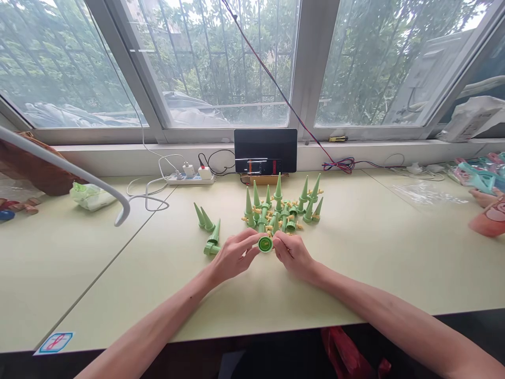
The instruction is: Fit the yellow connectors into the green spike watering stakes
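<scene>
A green plant watering spike (265,244) is held with its round open end toward me; something yellowish shows inside. Fingers and thumb of my left hand (235,253) close around its left side. My right hand (292,255) is closed in a pinch at the spike's right side, and what lies between those fingertips is hidden. Just behind my hands stands a cluster of green spikes (278,189), many with small yellow valves (299,227), some upright and some lying. To the left, several green spikes without visible valves (213,235) stand or lie apart from the cluster.
Behind the cluster, a dark screen (265,147) leans by the window with a phone (265,167) before it. A power strip (191,178) with cables sits to its left. A white curved arm (71,168) reaches in from the left. At right, another person's hand (486,198) shows.
</scene>
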